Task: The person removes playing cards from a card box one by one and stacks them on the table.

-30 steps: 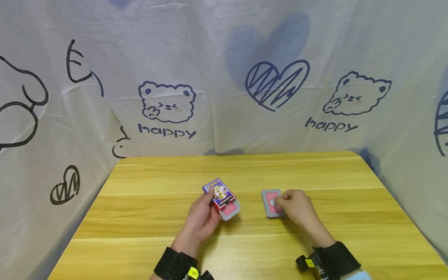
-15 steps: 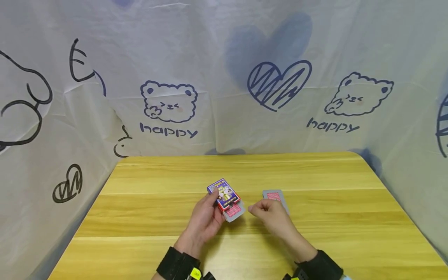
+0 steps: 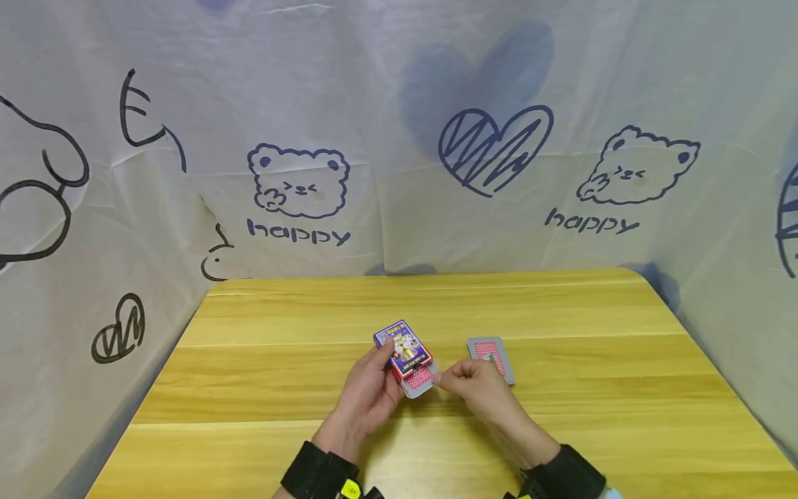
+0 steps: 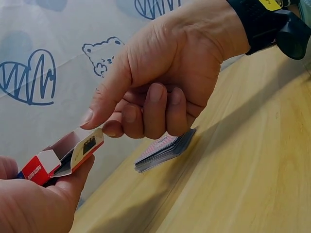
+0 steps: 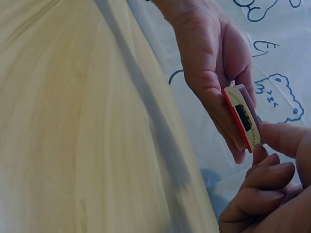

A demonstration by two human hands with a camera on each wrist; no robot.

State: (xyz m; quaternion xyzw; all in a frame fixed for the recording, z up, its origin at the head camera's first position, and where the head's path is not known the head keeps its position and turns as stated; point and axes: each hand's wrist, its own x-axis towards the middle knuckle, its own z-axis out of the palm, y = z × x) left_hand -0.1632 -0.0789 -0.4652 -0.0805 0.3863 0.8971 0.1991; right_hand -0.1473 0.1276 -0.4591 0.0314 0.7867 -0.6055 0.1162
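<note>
Light wooden table (image 3: 262, 388), plank grain running left to right; a small stack of red-backed cards (image 3: 491, 359) lies face down on it, right of centre.

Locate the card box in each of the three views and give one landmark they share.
Head view: the card box sits at table centre, held in the left hand, cards sticking out toward the right hand.
Left wrist view: the box is at lower left, open end toward the right hand's thumb.
Right wrist view: the box is at centre right, seen edge-on.
Shared landmark: the wooden table.
</note>
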